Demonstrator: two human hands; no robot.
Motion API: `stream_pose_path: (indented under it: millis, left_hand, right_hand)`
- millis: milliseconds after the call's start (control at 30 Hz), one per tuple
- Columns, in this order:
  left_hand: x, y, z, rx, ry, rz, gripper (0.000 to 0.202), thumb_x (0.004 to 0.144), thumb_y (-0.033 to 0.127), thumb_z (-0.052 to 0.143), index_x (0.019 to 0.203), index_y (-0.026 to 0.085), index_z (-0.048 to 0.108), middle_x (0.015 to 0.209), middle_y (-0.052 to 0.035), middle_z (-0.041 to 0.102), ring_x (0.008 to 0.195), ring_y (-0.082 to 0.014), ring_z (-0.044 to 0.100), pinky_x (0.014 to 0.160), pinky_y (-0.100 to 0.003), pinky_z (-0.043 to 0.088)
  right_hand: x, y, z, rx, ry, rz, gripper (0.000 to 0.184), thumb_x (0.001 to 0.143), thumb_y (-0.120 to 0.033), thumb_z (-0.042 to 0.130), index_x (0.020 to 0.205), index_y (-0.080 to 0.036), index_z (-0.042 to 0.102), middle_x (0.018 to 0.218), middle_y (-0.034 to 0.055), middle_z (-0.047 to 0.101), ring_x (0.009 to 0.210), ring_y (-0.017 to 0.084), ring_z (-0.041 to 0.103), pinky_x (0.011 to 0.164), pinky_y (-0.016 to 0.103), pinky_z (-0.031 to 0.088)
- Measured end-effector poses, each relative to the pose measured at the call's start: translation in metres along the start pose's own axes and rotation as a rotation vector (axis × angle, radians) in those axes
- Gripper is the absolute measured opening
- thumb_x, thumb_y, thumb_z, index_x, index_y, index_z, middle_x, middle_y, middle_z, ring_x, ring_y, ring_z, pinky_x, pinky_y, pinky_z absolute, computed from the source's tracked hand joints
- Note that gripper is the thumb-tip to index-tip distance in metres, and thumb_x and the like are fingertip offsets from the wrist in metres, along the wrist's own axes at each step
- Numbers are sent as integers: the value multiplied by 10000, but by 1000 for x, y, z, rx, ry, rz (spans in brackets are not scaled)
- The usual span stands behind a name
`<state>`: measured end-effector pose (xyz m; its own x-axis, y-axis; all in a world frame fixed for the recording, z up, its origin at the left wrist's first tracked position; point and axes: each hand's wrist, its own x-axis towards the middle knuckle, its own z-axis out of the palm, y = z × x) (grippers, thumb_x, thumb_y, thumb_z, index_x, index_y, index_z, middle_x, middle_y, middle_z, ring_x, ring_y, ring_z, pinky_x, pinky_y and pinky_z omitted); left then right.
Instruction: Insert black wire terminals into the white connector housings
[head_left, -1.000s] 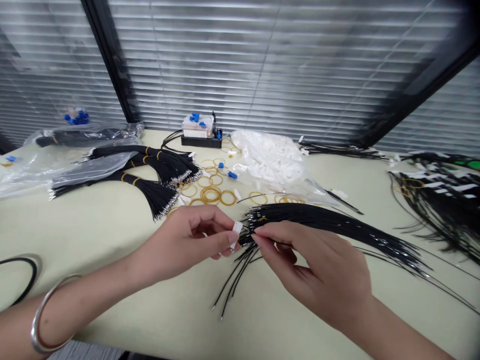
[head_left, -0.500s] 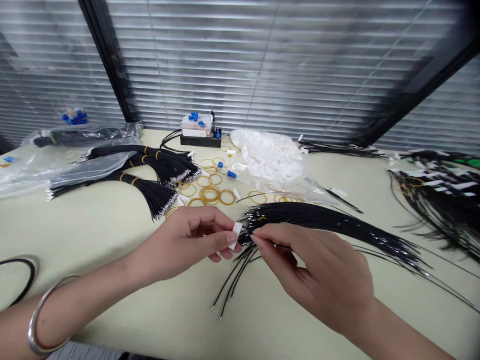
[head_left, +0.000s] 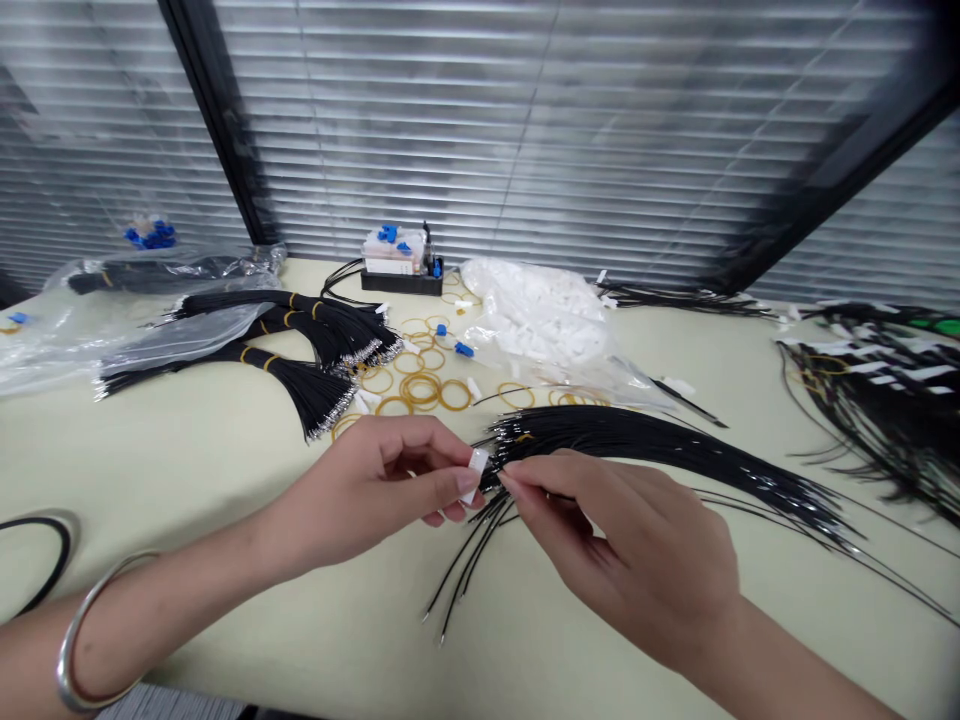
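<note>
A small white plastic connector housing (head_left: pixel 476 472) is pinched between the thumb and fingers of my left hand (head_left: pixel 390 485). Close beside its right side, my right hand (head_left: pixel 630 540) has thumb and forefinger pressed together on a thin black wire, whose tip is too small to make out clearly. Behind both hands lies a long bundle of black wires (head_left: pixel 660 435) with shiny metal ends. Several loose wires (head_left: pixel 469 555) fan out on the table below the connector housing.
Tied bundles of black wire (head_left: pixel 296 385) lie at left beside clear plastic bags. Yellow rubber bands (head_left: pixel 420 388) and blue connectors (head_left: pixel 463 349) are scattered mid-table. A bag of white parts (head_left: pixel 540 310) stands behind, with wires bearing white connectors (head_left: pixel 900 370) at far right.
The connector housing in my left hand has shifted very slightly right and down. My right hand has moved a little to the left, its pinch unchanged.
</note>
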<state>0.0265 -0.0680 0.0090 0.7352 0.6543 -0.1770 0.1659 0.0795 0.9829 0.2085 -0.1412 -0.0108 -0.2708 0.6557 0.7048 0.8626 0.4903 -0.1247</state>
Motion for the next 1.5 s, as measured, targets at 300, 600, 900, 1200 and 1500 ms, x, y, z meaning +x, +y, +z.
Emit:
stream_pose_path:
  millis: [300,600,900,1200,1500]
  left_hand:
    - [-1,1,1,87,12,35,132,817,268,594,817,137,611,665,14,606,601,-60,545,584,-163,466]
    - [-3,3,4,193,28,65,131,804,257,584,756,134,587,635,22,562,538,-49,466,482,-150,371]
    - [-2,4,5,216,19,52,144,807,255,568,751,122,579,653,8,579,541,-50,465,487,-151,368]
    - [0,-1,4,-11,-21,-32,125,804,253,600,804,128,606,700,4,618,563,-50,523,552,-157,467]
    - [-1,1,4,-68,10,-16,101,791,221,621,796,120,626,664,11,596,575,-49,534,560,-146,484]
  right_hand:
    - [-1,-2,3,25,43,-21,51,870,-140,505,862,-181,476,627,-63,544,531,33,461,538,162,346]
    - [0,-4,8,-5,70,-37,55,886,-135,468,849,-176,471,653,-53,580,559,39,509,560,172,368]
    - [0,-2,7,42,38,-99,114,853,-76,461,825,-184,437,660,-49,589,580,61,537,594,182,413]
    - [-1,-1,0,75,-21,-53,44,885,-140,469,902,-180,469,727,-40,614,580,36,532,563,152,405]
    - [3,-6,-4,-45,70,9,38,844,-159,551,833,-193,537,642,-62,605,528,32,516,525,189,365]
